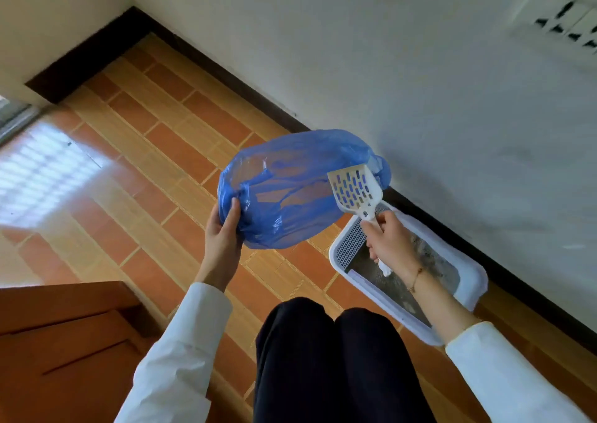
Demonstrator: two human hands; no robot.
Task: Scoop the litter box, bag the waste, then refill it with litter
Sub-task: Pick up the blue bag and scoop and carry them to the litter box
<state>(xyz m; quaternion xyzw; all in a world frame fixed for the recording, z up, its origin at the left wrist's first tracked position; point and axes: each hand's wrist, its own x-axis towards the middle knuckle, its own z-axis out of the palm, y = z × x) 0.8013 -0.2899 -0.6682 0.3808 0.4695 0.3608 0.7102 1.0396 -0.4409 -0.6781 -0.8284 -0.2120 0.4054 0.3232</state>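
From the head camera, the white rectangular plastic litter box [470, 288] sits on the floor against the dark skirting [504, 277] of the white wall [420, 83]; orange tiled floor [155, 151] lies open to its left, and a brown wooden cabinet [64, 342] fills the lower left corner. The right forearm hides part of the box, whose near end is blurred. Grey litter [433, 257] lies inside it. The left hand [223, 232] grips the rim of a translucent blue plastic bag [284, 196], held open in the air; its contents cannot be made out. The right hand [391, 241] curls round the handle of a white slotted plastic scoop [355, 190], its blade at the bag's mouth.
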